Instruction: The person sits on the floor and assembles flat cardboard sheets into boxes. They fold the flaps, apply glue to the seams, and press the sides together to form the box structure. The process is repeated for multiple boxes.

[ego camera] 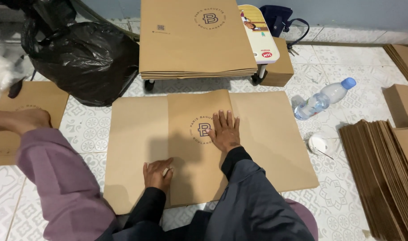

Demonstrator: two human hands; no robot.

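A large brown paper sheet [266, 138] lies flat on the tiled floor in front of me, with a middle panel [190, 116] folded over it that bears a round printed logo. My right hand [224, 132] presses flat on that panel, fingers spread, just right of the logo. My left hand [157, 173] rests on the panel's lower left edge, fingers curled down against the fold. Neither hand holds anything.
A stack of flat brown paper pieces [195, 40] sits on a low wheeled cart behind. A black plastic bag [85, 56] is at back left. A clear water bottle [322, 99] and a small white cap [318, 143] lie right. More brown stacks [382, 174] fan out at right.
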